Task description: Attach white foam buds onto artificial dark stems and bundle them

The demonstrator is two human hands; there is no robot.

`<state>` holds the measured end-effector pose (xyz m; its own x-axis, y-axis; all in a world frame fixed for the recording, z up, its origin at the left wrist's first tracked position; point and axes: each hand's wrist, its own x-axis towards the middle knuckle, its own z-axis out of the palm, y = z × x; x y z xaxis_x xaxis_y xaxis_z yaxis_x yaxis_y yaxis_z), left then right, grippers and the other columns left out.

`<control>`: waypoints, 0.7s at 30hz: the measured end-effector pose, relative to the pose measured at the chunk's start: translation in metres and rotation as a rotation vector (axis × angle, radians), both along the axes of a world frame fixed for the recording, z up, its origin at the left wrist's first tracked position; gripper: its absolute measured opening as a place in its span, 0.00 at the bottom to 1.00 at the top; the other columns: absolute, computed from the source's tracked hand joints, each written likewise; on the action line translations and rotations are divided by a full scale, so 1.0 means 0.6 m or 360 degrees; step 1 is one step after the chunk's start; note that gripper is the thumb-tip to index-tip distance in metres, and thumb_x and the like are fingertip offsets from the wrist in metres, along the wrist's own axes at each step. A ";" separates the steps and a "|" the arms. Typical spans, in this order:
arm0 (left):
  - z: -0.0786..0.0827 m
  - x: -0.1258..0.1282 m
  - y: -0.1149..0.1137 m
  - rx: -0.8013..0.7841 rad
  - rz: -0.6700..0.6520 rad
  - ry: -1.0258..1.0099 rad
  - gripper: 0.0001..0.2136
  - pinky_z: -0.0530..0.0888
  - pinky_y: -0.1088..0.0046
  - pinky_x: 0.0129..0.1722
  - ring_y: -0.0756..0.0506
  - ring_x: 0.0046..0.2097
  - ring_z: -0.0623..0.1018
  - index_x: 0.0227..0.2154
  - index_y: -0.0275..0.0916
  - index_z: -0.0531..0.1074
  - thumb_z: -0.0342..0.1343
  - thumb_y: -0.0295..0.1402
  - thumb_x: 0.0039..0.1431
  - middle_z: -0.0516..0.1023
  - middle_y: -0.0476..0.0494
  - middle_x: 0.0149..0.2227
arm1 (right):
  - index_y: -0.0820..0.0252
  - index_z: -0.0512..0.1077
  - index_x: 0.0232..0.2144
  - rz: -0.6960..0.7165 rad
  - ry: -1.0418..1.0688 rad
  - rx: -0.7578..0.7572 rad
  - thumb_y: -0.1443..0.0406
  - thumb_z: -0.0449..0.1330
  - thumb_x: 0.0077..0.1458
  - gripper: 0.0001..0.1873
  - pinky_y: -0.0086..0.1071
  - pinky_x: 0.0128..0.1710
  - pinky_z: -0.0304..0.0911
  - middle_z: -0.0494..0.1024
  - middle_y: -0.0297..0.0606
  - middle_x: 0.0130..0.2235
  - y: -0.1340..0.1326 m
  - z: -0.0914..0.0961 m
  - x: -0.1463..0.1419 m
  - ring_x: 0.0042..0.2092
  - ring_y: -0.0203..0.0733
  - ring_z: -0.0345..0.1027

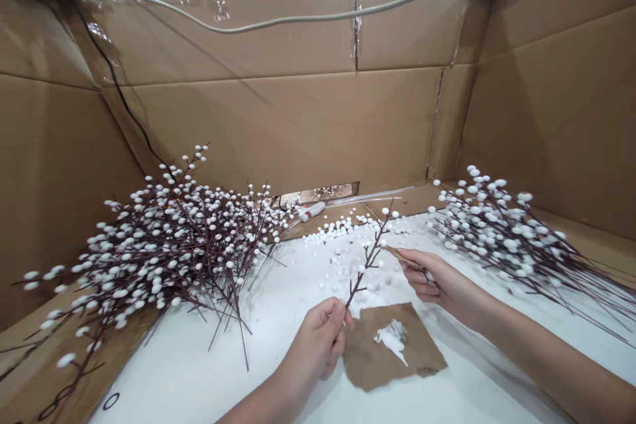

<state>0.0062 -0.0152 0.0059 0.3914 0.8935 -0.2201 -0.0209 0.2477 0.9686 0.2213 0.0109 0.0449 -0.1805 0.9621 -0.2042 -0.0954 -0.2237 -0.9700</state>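
Observation:
My left hand [322, 338] is closed on the lower end of a thin dark-brown artificial twig [370, 255]. The twig leans up to the right, with a few white berries near its tip and bare side stubs below. In my right hand [434, 278] a small tan strip, seemingly cardboard [395, 252], is pinched, its tip close to the twig; I cannot tell if they touch. Something white shows by that hand's lower fingers. Below the hands lies a torn piece of brown cardboard [360, 361] with a smear of white paste [392, 339] on it.
Berry branches [189, 238] are heaped at left, and another bunch [501, 218] lies at right. Loose white berries [342, 228] are scattered behind the twig, near a white glue gun [312, 212]. Cardboard walls [278, 119] enclose the white table [199, 371]; a cable [268, 23] hangs across the top.

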 end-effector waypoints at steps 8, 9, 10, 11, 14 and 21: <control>-0.001 0.000 0.000 0.0015 0.0023 0.0004 0.20 0.44 0.80 0.15 0.58 0.13 0.46 0.24 0.39 0.62 0.48 0.54 0.49 0.51 0.62 0.10 | 0.58 0.52 0.20 -0.0034 -0.0103 0.0065 0.54 0.53 0.51 0.18 0.28 0.18 0.28 0.46 0.23 0.18 0.006 -0.004 0.004 0.18 0.26 0.32; -0.002 0.000 0.001 0.0021 0.0022 0.0011 0.20 0.44 0.80 0.15 0.58 0.13 0.46 0.23 0.39 0.62 0.48 0.54 0.49 0.51 0.62 0.10 | 0.58 0.52 0.20 -0.0035 -0.0106 0.0059 0.54 0.53 0.51 0.18 0.28 0.18 0.28 0.46 0.23 0.18 0.006 -0.004 0.004 0.18 0.26 0.32; -0.004 0.000 0.001 0.0027 0.0014 0.0020 0.20 0.45 0.80 0.15 0.58 0.13 0.46 0.23 0.39 0.62 0.48 0.54 0.49 0.51 0.62 0.10 | 0.57 0.52 0.20 -0.0032 -0.0112 0.0055 0.54 0.53 0.51 0.18 0.28 0.18 0.28 0.46 0.23 0.18 0.005 -0.003 0.003 0.18 0.26 0.32; -0.006 0.000 0.002 0.0032 0.0003 0.0028 0.20 0.45 0.80 0.14 0.57 0.13 0.46 0.23 0.39 0.62 0.47 0.54 0.49 0.51 0.62 0.09 | 0.57 0.52 0.20 -0.0026 -0.0119 0.0055 0.54 0.53 0.51 0.18 0.28 0.18 0.28 0.47 0.23 0.18 0.004 -0.002 0.002 0.18 0.26 0.32; -0.012 0.000 0.005 0.0042 -0.0031 0.0038 0.20 0.45 0.80 0.14 0.57 0.13 0.46 0.24 0.39 0.61 0.46 0.54 0.49 0.52 0.62 0.09 | 0.58 0.53 0.20 0.0000 -0.0143 0.0081 0.54 0.53 0.51 0.18 0.27 0.18 0.28 0.48 0.23 0.19 0.001 0.003 -0.001 0.18 0.27 0.32; -0.009 0.001 0.005 0.0046 -0.0004 0.0036 0.21 0.45 0.80 0.14 0.57 0.13 0.46 0.23 0.39 0.61 0.47 0.55 0.48 0.52 0.62 0.09 | 0.57 0.55 0.21 0.0020 -0.0155 0.0127 0.54 0.53 0.51 0.16 0.27 0.18 0.29 0.48 0.24 0.19 -0.002 0.005 -0.003 0.18 0.27 0.33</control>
